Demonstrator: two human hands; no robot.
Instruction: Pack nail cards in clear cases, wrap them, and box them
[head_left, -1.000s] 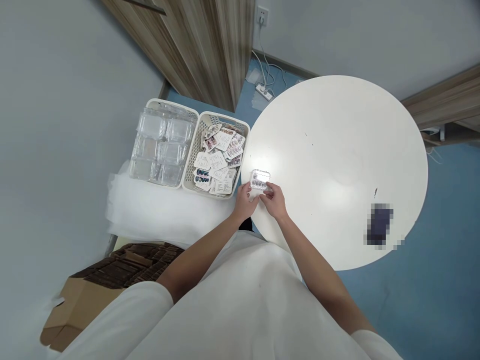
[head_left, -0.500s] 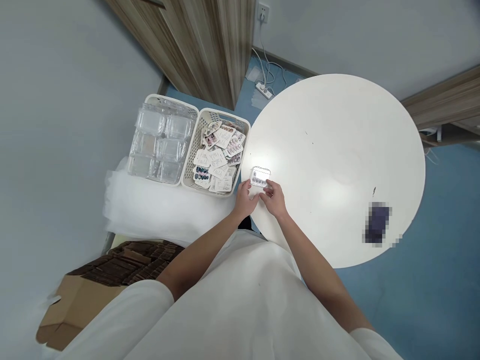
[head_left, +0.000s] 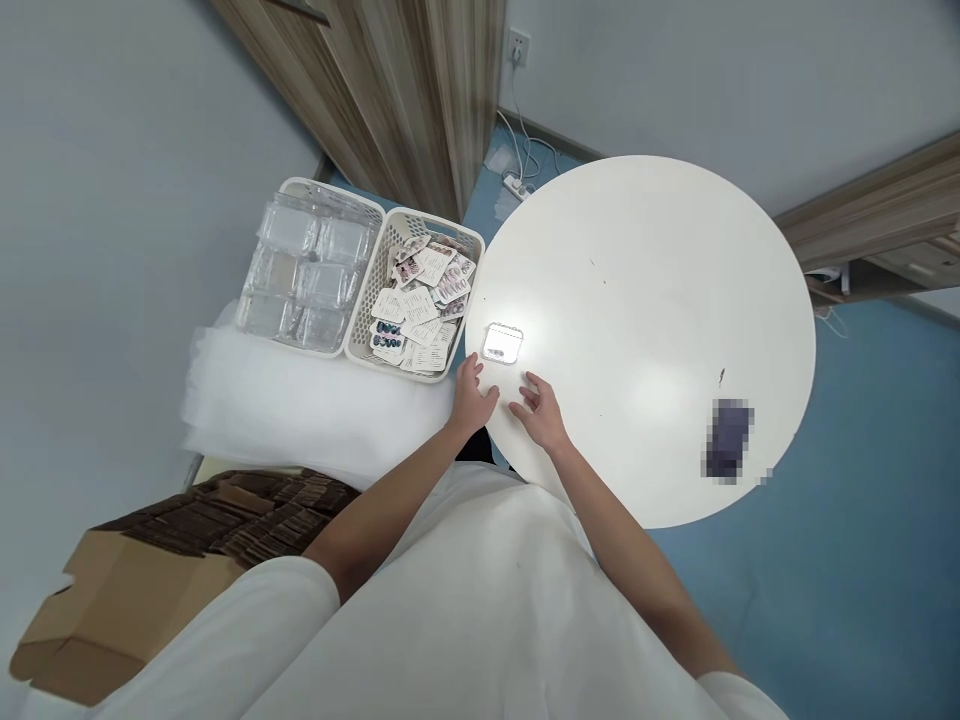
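Note:
A small clear plastic case lies flat on the white round table, near its left edge. Glare covers much of its top, and a few dark shapes show faintly inside. Just below the case's left corner is my left hand, its fingers apart and holding nothing. My right hand hovers to the lower right of the case with spread, slightly bent fingers, also holding nothing. Neither hand touches the case.
Left of the table, a white basket holds several cards of press-on nails. Beside it, another basket holds stacked clear plastic cases. White wrapping sheets and a cardboard box lie nearer me. A pixelated dark object rests at right.
Both hands have let go of the clear plastic case and drawn back from it, the right hand farther. The case stays on the table. The whole view has shifted slightly.

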